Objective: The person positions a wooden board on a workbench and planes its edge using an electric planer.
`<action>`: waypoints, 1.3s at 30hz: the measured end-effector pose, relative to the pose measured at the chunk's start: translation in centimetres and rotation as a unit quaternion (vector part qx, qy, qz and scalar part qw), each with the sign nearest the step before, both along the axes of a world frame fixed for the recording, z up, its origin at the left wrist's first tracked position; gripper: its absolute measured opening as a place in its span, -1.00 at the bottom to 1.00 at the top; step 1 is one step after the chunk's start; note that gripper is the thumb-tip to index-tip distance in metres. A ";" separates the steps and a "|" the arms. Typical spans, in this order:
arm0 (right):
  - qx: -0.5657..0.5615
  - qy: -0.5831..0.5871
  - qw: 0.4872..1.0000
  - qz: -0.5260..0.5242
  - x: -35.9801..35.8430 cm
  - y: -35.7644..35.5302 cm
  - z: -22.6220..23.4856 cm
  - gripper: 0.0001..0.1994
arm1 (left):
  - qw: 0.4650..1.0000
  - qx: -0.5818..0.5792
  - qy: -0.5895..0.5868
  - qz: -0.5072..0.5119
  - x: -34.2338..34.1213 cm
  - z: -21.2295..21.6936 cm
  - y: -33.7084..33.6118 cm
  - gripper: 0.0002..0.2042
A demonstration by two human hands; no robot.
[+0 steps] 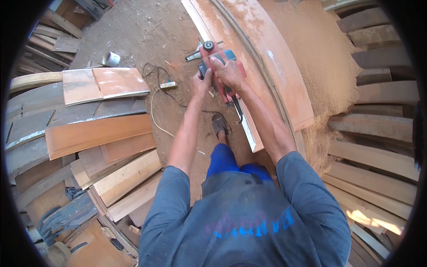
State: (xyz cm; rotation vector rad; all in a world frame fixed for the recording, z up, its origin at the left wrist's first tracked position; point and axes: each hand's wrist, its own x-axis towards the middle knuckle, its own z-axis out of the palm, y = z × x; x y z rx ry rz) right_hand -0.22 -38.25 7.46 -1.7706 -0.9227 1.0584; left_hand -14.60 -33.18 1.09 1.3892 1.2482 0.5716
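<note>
A red electric planer (pixel 206 52) with a black front knob sits on a long narrow plank (pixel 249 127), ahead of me and slightly right of centre. My right hand (pixel 227 74) is closed around the planer from above, over its handle. Against the planer's left side, my left hand (pixel 201 83) is closed on a dark part of it; some of those fingers are hidden. A metal piece sticks out to the left near the knob. The plank lies along the left side of a wide reddish board (pixel 289 84), which is dusted with shavings.
Sawdust (pixel 327 66) is heaped right of the board, beside stacked timber (pixel 373 124). On the left are piled boards (pixel 100 131). A white power strip (pixel 168 85) with cords lies on the floor near my foot (pixel 219 124). A white cup-like container (pixel 111 59) is farther off.
</note>
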 end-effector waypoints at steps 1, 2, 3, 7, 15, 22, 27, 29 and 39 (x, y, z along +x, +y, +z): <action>0.028 -0.044 0.998 0.023 -0.1 -1.2 -0.2 -0.36 | 1.000 0.020 0.008 0.000 -0.1 0.0 -0.9 -0.63; 0.020 -0.032 0.999 0.029 -0.2 -2.5 -0.4 -0.37 | 0.999 0.044 0.020 -0.004 -0.3 0.0 -2.3 -0.63; 0.021 -0.007 1.000 0.008 -0.5 -4.1 -0.5 -0.46 | 0.997 0.048 0.058 -0.005 -0.6 -0.1 -3.8 -0.63; 0.024 0.044 0.999 -0.008 -1.8 -12.5 -0.3 -0.59 | 0.995 0.099 0.014 -0.015 -2.3 -0.4 -12.3 -0.59; -0.115 0.095 0.989 -0.016 -6.4 -35.5 0.6 -0.49 | 0.987 0.070 0.109 -0.095 -7.8 0.6 -35.1 -0.34; -0.140 0.162 0.977 0.004 -6.2 -35.0 -0.1 -0.37 | 0.997 -0.025 0.046 -0.063 -7.7 0.1 -34.0 -0.54; -0.059 0.068 0.996 0.004 -4.6 -24.2 0.1 -0.39 | 0.996 0.022 0.058 -0.056 -5.8 -0.1 -23.9 -0.57; -0.068 0.077 0.995 0.004 -3.6 -19.4 0.7 -0.41 | 0.999 0.002 0.014 -0.036 -4.7 -0.7 -19.1 -0.58; 0.053 -0.073 0.993 0.072 2.0 6.9 0.3 -0.48 | 0.995 -0.011 -0.099 0.011 1.0 -0.9 7.1 -0.65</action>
